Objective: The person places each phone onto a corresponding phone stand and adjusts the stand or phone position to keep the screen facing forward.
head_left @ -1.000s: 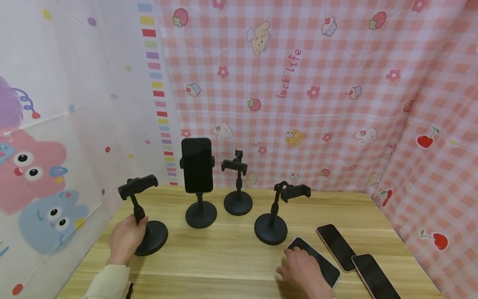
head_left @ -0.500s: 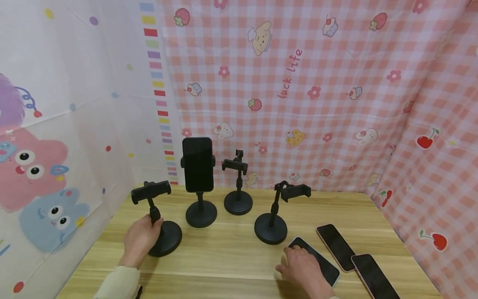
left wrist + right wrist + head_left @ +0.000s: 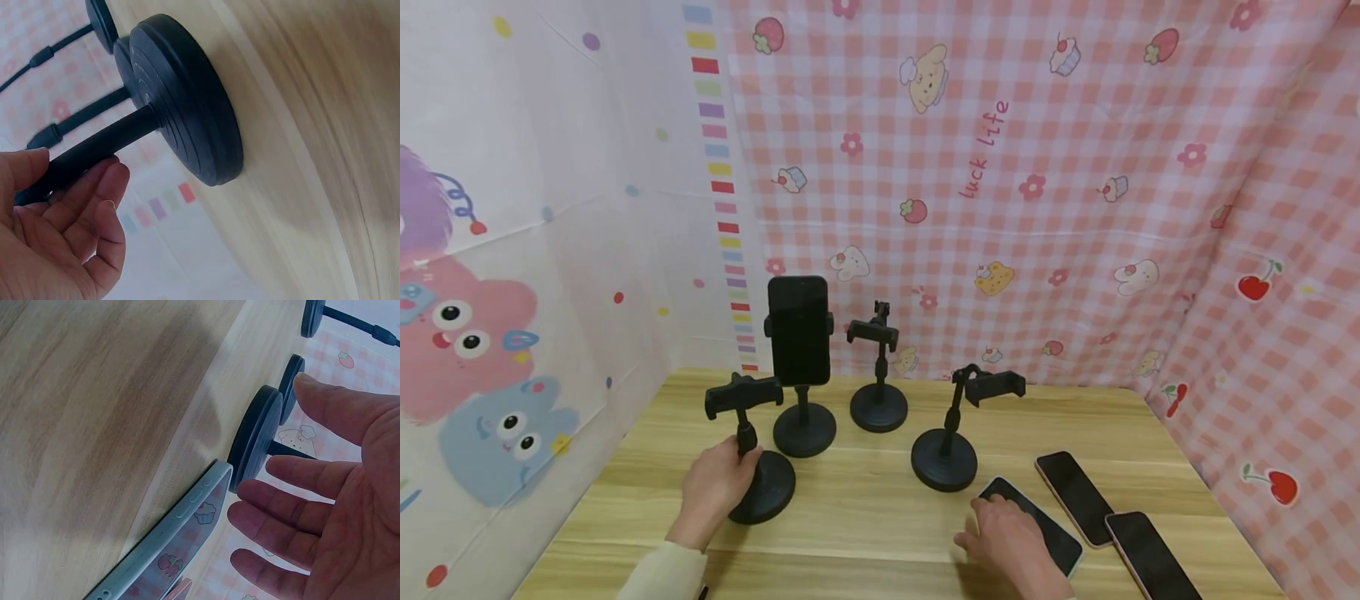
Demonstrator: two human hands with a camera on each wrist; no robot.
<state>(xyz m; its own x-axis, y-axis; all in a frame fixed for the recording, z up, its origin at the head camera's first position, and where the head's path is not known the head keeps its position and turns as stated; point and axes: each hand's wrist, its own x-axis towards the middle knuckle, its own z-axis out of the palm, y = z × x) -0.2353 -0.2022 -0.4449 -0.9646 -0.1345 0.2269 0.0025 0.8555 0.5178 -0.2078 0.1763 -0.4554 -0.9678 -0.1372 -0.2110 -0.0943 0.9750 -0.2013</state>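
My left hand (image 3: 718,487) grips the black pole of a phone stand (image 3: 771,492) at the table's left. In the left wrist view the thumb and fingers curl round the pole, with the round base (image 3: 200,106) close over the wood. This stand's clamp, at the top, holds nothing. My right hand (image 3: 1006,537) hovers palm down by a phone (image 3: 1054,533) with a pale blue case, overlapping it in the head view. The right wrist view shows that hand's fingers (image 3: 281,519) spread and loosely bent, apart from the phone's edge.
Behind stands another black stand holding an upright phone (image 3: 799,333). Two stands with bare clamps, a middle one (image 3: 878,408) and a right one (image 3: 944,458), are on the wooden table (image 3: 850,517). Two dark phones, one (image 3: 1075,496) behind the other (image 3: 1153,554), lie at right. Patterned cloth hangs around.
My left hand has moved the stand to the right, and its clamp has turned to face more forward. The right hand has stayed by the blue-cased phone.
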